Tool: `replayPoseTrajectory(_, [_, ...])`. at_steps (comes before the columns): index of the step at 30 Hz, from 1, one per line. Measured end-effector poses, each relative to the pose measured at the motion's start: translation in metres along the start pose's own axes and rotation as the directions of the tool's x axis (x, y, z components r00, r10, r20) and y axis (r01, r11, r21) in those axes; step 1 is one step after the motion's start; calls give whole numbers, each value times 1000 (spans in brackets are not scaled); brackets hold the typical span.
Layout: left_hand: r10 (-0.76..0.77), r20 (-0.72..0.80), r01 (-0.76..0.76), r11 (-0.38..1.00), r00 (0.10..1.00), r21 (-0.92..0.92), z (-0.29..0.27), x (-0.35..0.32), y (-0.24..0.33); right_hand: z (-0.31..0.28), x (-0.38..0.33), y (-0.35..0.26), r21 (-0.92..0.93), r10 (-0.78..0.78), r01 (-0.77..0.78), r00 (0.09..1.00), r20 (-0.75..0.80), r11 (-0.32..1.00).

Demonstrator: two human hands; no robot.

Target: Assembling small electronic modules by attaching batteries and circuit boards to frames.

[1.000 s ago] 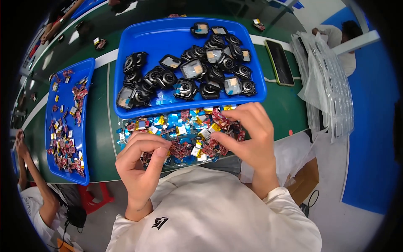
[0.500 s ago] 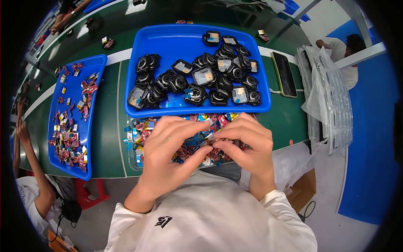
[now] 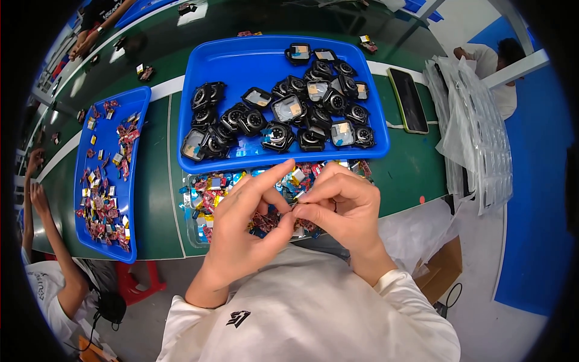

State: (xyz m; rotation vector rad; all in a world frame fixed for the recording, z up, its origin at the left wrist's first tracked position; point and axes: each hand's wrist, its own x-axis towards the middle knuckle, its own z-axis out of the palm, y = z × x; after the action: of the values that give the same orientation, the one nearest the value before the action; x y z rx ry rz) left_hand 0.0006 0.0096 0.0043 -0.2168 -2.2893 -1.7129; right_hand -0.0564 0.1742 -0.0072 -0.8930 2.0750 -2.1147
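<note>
L fingers [image 3: 268, 182] now nr R fingers [image 3: 338, 188]

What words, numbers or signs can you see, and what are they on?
I don't copy writing out, but here is where it stands:
White shirt of the camera wearer: a small black sign.
Co-worker's white shirt, lower left: dark letters.
Co-worker's dark shirt, top left: pale letters.
Black watch cases and red boards: any print is too small to read.
</note>
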Motion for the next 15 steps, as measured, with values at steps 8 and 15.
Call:
replayPoseTrajectory(8, [-164,-206,28,841,965,-541,-3,-8,-6,8,-8,-2,111,247,-253,967,67,961])
replayPoseTrajectory(15, [-245,-260,126,907,934,-402,-1,-12,-7,4,-2,-5,-172,-28,35,999,45,985])
